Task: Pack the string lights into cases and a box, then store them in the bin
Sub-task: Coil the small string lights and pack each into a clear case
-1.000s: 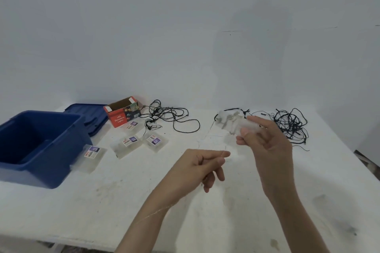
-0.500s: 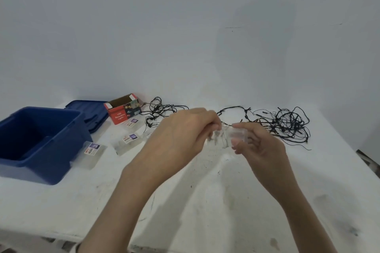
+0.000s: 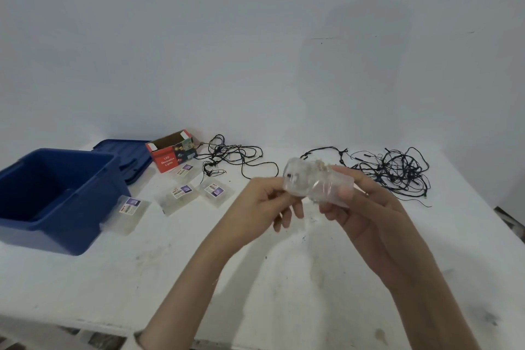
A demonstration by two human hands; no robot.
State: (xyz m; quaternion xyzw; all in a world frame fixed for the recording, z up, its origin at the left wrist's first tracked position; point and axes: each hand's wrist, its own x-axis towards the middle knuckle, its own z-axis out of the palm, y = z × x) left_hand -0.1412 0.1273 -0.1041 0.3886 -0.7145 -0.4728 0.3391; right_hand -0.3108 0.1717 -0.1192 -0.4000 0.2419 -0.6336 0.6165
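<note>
Above the table's middle I hold a clear plastic case [image 3: 315, 183] with a thin-wire string light bunched inside. My right hand [image 3: 366, 207] grips its right end, thumb on top. My left hand [image 3: 265, 203] pinches its left edge. Several closed clear cases with labels [image 3: 177, 197] lie on the white table [image 3: 142, 270] to the left. A red cardboard box [image 3: 172, 154] stands open at the back left. A black string light [image 3: 397, 172] lies tangled at the back right, and another black strand [image 3: 227, 158] lies beside the red box. The blue bin [image 3: 56, 199] sits open at the far left.
The bin's blue lid [image 3: 129, 156] lies behind the bin by the wall. One labelled case [image 3: 127, 214] leans against the bin's front corner. The table's right edge [image 3: 511, 224] drops off near the right of the view.
My left hand rose from low over the table to the case and now pinches its left edge. The case has tilted and come closer to me.
</note>
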